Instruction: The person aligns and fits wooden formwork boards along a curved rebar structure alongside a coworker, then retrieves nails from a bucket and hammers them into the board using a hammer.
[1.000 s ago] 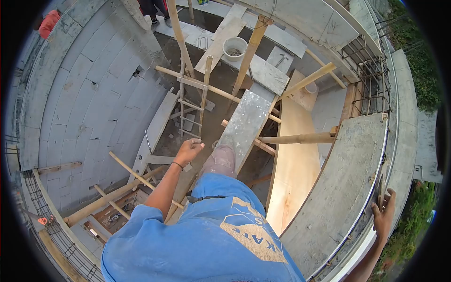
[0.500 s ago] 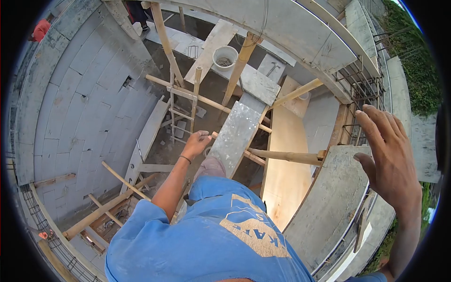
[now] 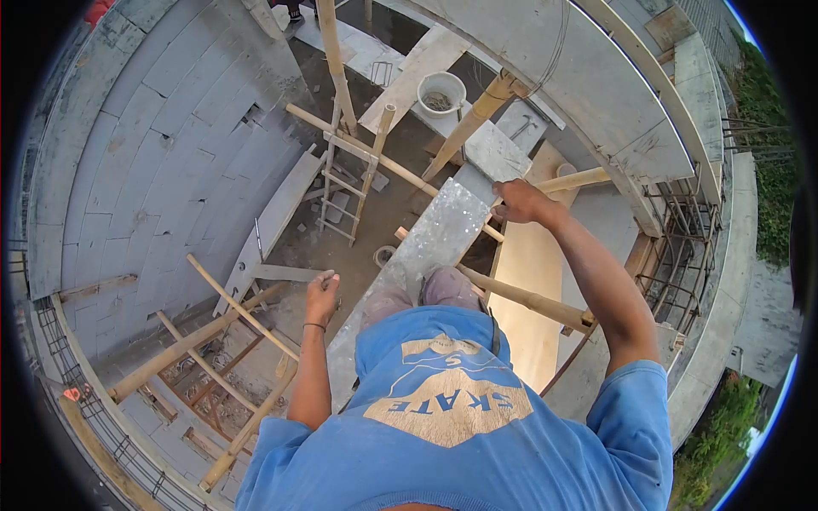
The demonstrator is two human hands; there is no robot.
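My left hand (image 3: 320, 296) hangs in the air left of the walkway plank, its fingers curled in with nothing visible in them. Below it lie the ground and a board. My right hand (image 3: 521, 203) is over the far right edge of the speckled grey plank (image 3: 443, 226), fingers bent together and no held object showing; I cannot tell whether it touches the plank. Close by, a bamboo pole (image 3: 575, 180) runs to the right. My knees show above the plank. A white bucket (image 3: 441, 92) with grey mix inside stands farther along on the boards.
A grey block wall (image 3: 170, 187) rises at left. A small wooden ladder (image 3: 351, 183) and bamboo props (image 3: 477, 119) stand beyond the drop below. Rebar (image 3: 682, 238) sticks out at right, near a tan plywood sheet (image 3: 532, 272). Another person's foot (image 3: 295, 14) shows at the top.
My right hand has swung from the far right, fingers spread, inward to the plank and closed up. My left hand has dropped lower and to the left. The view has turned and shifted.
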